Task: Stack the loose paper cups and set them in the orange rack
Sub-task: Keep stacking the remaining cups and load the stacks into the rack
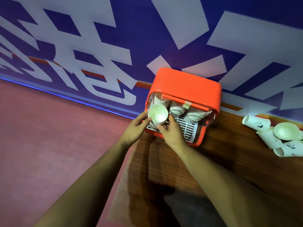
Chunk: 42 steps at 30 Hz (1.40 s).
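An orange rack point(185, 84) with a white slatted floor stands on the wooden table by the wall. A white paper cup stack point(157, 114), mouth toward me, sits at the rack's front left corner. My left hand point(136, 126) grips it from the left and my right hand point(170, 131) from below right. Inside the rack lie other cup stacks point(177, 108), under its orange handle. Several loose paper cups point(275, 135) with small prints lie tumbled at the table's right edge.
The wooden table point(221, 161) runs along a blue wall with large white lettering point(114, 46). To the left is a reddish floor point(49, 136). A dark shadow falls across the table's near part.
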Available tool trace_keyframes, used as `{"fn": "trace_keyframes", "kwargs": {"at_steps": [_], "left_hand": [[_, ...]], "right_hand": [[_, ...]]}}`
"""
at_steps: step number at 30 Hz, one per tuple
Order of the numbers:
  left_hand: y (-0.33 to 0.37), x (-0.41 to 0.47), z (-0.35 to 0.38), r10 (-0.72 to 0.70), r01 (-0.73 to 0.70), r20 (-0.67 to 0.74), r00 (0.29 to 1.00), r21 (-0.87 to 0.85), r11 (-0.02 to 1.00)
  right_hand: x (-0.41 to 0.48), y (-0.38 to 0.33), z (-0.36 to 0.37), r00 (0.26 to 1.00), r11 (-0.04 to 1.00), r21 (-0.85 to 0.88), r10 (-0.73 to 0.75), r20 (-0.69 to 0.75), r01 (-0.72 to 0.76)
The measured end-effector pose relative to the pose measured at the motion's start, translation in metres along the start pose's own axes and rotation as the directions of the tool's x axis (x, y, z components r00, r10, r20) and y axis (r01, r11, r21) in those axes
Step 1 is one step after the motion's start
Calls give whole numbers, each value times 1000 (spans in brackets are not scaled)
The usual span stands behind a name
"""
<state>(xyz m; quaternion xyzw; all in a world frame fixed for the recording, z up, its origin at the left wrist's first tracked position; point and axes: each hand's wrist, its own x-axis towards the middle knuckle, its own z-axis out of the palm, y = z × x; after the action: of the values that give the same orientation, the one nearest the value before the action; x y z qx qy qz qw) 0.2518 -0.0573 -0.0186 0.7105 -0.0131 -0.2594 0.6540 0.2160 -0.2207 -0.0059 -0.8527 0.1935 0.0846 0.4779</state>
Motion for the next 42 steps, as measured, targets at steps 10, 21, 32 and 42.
{"fn": "trace_keyframes", "kwargs": {"at_steps": [10,21,32,42], "left_hand": [[-11,-42,4,-18,48,-86,996,363,931],[9,-63,157,-82,-59,161,983,712,699],[59,-12,407,-24,-232,292,956,806,545],[82,79,545,134,-197,147,980,804,561]], "right_hand": [[-45,26,-63,995,997,-77,-6,-101,-1],[-119,144,-234,948,866,-405,210,-241,-295],[-152,271,-418,890,870,-326,231,-393,-370],[-73,323,-493,863,934,-280,55,-503,-223]]}}
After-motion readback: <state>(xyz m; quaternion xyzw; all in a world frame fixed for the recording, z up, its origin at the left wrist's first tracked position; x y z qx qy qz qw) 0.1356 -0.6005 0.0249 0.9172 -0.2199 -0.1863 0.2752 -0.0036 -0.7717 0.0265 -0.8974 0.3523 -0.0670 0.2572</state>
